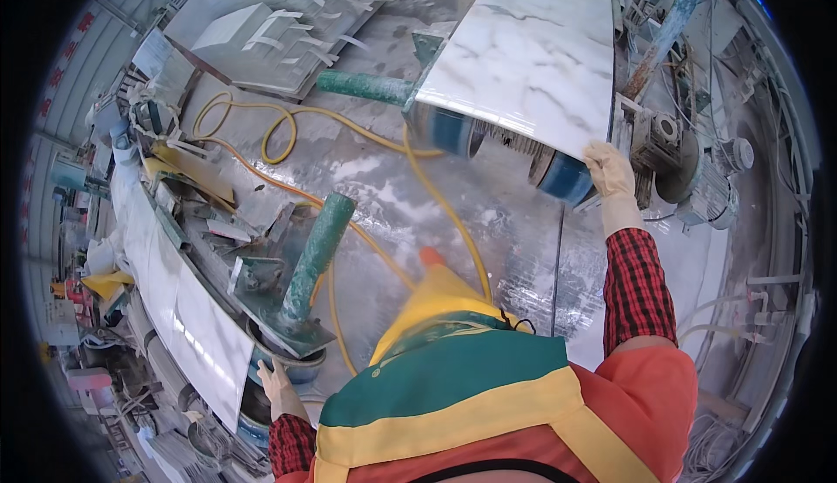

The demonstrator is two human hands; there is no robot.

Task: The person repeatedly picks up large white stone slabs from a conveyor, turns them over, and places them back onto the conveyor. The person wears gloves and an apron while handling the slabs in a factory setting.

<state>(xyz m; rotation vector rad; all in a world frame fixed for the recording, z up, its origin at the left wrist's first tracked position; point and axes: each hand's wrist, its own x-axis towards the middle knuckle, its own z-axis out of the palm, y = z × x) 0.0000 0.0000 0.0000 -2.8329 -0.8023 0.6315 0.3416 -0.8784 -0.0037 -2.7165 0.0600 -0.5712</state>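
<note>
My right hand point(609, 169), in a pale glove, grips the near corner of a white marble slab point(532, 47) with grey veins, which lies on blue rollers point(567, 180). My left hand point(277, 389), also gloved, rests at the lower edge of another white slab point(187, 317) on the left, beside a blue roller point(301, 368). My sleeves are red plaid, and I wear a green, yellow and orange apron.
A yellow hose point(288, 125) snakes over the wet grey floor. Green metal roller arms point(318, 252) stand on the left and at the top centre. A motor and machine parts point(689, 169) sit to the right. Stacked slabs point(270, 21) lie far off.
</note>
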